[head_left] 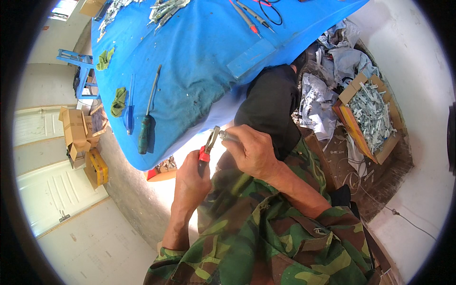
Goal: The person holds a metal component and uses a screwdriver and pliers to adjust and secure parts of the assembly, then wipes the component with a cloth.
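My left hand (191, 183) is closed round a pair of pliers (212, 138) with red and black grips, jaws pointing up. Just right of the jaws, my right hand (254, 149) pinches a small grey metal piece (229, 137) between thumb and fingers. Its near end is close to the plier jaws; whether they touch I cannot tell. Both hands are over my lap, off the front edge of the blue-covered table (190, 61). On the cloth to the left lie a screwdriver (144, 135) with a dark green handle and a slim blue-handled tool (129, 116).
Red and black test probes (249, 23) and a pile of metal strips (166, 12) lie at the table's far side. Green cloths (118, 100) rest at its left edge. A carton of metal pieces (373, 114) stands right, beside crumpled plastic bags (316, 102). Cardboard boxes (75, 130) stand left.
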Available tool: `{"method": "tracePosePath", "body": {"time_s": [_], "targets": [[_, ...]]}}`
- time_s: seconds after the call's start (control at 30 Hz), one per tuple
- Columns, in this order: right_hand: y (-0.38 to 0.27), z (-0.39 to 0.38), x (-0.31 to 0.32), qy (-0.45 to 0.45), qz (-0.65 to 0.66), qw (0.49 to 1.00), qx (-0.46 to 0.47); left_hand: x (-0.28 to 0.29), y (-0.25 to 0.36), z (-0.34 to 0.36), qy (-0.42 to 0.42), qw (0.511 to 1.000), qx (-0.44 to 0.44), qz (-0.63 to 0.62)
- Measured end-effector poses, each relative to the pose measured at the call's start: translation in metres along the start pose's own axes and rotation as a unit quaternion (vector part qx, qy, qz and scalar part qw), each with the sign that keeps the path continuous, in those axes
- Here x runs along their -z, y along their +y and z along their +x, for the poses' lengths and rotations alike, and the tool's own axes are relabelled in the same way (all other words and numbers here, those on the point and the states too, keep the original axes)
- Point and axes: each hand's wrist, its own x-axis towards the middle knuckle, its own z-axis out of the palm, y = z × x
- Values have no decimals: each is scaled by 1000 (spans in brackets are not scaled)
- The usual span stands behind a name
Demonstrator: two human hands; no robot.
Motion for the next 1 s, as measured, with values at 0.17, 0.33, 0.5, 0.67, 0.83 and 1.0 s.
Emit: {"method": "tracePosePath", "body": {"time_s": [0.17, 0.33, 0.5, 0.67, 0.83, 1.0], "targets": [[-9, 0, 2, -20, 95, 990, -99, -1, 1, 0, 0, 1000, -6, 10], [-4, -3, 1, -34, 281, 930, -232, -1, 4, 4, -14, 999, -8, 41], [-1, -1, 11, -77, 364, 892, -259, -1, 4, 3, -21, 999, 1, 31], [-9, 2, 15, -69, 148, 978, -127, -1, 1, 1, -22, 1000, 9, 9], [-10, 3, 11, -39, 95, 993, -52, -2, -5, 0, -24, 1000, 1, -6], [-11, 4, 10, -29, 74, 997, -18, -6, -11, 2, -27, 999, 14, -22]]}}
